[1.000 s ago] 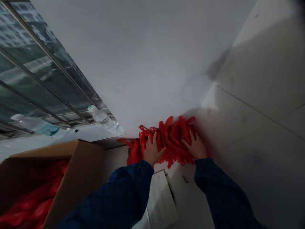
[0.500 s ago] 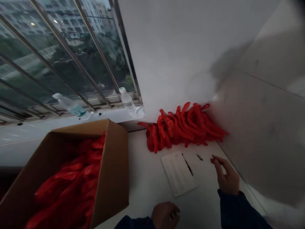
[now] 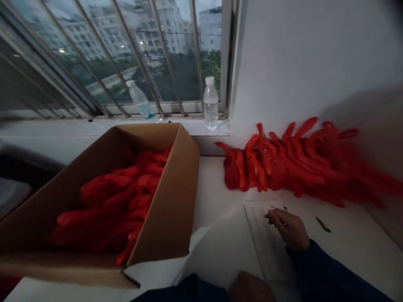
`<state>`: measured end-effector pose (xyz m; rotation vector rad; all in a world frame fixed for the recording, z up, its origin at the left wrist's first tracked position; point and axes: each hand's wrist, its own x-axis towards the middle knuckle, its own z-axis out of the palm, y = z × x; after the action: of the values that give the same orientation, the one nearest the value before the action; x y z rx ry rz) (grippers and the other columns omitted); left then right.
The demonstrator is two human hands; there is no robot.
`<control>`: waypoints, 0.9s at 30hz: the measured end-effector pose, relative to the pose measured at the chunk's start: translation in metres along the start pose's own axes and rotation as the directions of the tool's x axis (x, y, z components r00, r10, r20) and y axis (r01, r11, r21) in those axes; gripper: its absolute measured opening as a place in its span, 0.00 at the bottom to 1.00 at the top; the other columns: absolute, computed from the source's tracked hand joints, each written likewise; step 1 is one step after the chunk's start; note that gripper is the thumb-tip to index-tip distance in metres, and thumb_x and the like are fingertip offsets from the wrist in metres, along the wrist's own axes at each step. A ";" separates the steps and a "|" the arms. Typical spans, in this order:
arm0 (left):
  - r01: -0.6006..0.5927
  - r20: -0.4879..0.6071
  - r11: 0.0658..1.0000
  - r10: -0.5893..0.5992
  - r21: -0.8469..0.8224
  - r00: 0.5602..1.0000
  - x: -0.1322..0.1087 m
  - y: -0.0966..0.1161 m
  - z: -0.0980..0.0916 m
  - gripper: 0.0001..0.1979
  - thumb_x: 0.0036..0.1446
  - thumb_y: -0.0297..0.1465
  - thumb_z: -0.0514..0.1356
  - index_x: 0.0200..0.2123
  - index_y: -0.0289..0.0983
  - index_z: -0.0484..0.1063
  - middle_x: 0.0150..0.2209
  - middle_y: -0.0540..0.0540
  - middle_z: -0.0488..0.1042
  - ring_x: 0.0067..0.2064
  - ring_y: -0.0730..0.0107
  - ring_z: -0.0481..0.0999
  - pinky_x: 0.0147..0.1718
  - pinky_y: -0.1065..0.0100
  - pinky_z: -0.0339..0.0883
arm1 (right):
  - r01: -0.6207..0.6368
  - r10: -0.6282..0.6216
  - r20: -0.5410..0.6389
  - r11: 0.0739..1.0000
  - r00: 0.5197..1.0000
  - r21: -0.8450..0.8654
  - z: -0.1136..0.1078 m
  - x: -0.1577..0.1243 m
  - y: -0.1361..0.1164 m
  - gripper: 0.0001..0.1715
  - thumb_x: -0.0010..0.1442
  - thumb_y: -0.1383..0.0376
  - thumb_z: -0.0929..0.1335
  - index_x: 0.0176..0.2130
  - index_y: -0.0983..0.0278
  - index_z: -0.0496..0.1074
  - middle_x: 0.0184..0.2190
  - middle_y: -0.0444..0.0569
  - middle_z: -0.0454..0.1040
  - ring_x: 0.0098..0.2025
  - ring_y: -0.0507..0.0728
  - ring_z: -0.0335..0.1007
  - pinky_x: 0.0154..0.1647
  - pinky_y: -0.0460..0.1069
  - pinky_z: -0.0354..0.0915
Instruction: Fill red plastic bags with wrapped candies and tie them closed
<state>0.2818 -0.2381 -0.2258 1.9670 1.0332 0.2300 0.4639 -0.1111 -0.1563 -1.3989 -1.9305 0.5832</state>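
Observation:
My right hand (image 3: 288,226) is over the upper part of a sheet of paper (image 3: 267,247) with rows of marks on it. Its thumb and fingers are pinched together, and I cannot make out what, if anything, is between them. A small dark tip (image 3: 285,208) shows just behind the knuckles. To the right of the hand lies a short black object (image 3: 323,224), like a pen cap. My left hand (image 3: 250,288) is at the bottom edge, near the sheet's lower left side, blurred and with its fingers hidden.
On the left stands an open cardboard box (image 3: 166,209) holding red plastic bags (image 3: 110,201). A row of red bags (image 3: 283,163) lies along the wall behind the paper. Two clear bottles, one leaning (image 3: 140,100) and one upright (image 3: 210,104), are on the sill of the barred window.
My right hand has moved left from the table's right side to over the paper. The view has turned left and up, so the box, bottles and bags appear farther right.

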 end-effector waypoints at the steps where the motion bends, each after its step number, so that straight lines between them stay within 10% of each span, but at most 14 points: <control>1: 0.011 -0.028 1.000 -0.011 -0.008 1.000 -0.001 -0.006 0.007 0.15 0.59 0.50 0.56 0.32 0.54 0.81 0.18 0.46 0.74 0.21 0.64 0.75 0.15 0.67 0.58 | 0.063 -0.062 0.017 0.998 0.998 -0.027 0.002 -0.001 0.011 0.27 0.68 0.52 0.59 0.26 0.59 0.75 0.20 0.45 0.75 0.23 0.54 0.73 0.28 0.48 0.66; 6: -0.052 -0.115 0.999 0.051 -0.009 0.992 -0.016 -0.011 0.017 0.16 0.60 0.51 0.56 0.31 0.54 0.81 0.23 0.48 0.78 0.24 0.63 0.77 0.19 0.66 0.64 | 0.295 -0.295 0.005 0.955 0.955 -0.023 0.003 -0.037 0.050 0.28 0.68 0.54 0.61 0.19 0.57 0.69 0.16 0.44 0.72 0.20 0.54 0.71 0.26 0.50 0.65; 11: -0.221 -0.233 0.975 0.219 0.018 0.947 -0.019 0.014 -0.001 0.18 0.61 0.44 0.56 0.28 0.42 0.80 0.27 0.46 0.79 0.29 0.68 0.77 0.31 0.70 0.67 | 0.251 -0.261 -0.117 0.964 0.958 -0.091 -0.005 -0.089 0.070 0.21 0.68 0.54 0.59 0.40 0.56 0.78 0.29 0.46 0.81 0.29 0.57 0.78 0.34 0.51 0.69; 15: -0.118 -0.441 0.993 0.105 -0.002 0.892 -0.017 0.022 -0.023 0.25 0.66 0.44 0.50 0.30 0.37 0.81 0.27 0.44 0.78 0.28 0.70 0.75 0.31 0.71 0.66 | 0.141 -0.153 -0.134 0.985 0.979 -0.097 -0.010 -0.109 0.070 0.27 0.68 0.53 0.58 0.58 0.61 0.69 0.22 0.42 0.75 0.21 0.55 0.72 0.25 0.48 0.65; 22: 0.035 -0.733 0.984 -0.153 -0.175 0.663 -0.014 0.007 -0.055 0.32 0.62 0.54 0.48 0.30 0.33 0.77 0.21 0.48 0.70 0.21 0.72 0.66 0.22 0.72 0.60 | 0.121 -0.140 -0.226 0.988 0.964 -0.096 -0.017 -0.093 0.069 0.25 0.66 0.55 0.59 0.54 0.62 0.73 0.22 0.43 0.74 0.23 0.55 0.72 0.29 0.47 0.63; 27: 0.024 -0.733 0.972 -0.191 -0.232 0.653 -0.015 0.008 -0.056 0.29 0.60 0.54 0.53 0.30 0.34 0.76 0.21 0.49 0.69 0.22 0.72 0.66 0.23 0.72 0.60 | 0.008 -0.046 -0.334 0.993 0.942 -0.115 -0.033 -0.078 0.087 0.25 0.65 0.55 0.59 0.53 0.62 0.74 0.22 0.44 0.75 0.26 0.56 0.73 0.30 0.47 0.61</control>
<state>0.2479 -0.2168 -0.1827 1.6045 1.5683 1.1244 0.5602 -0.1574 -0.2143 -1.4338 -1.7237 0.2056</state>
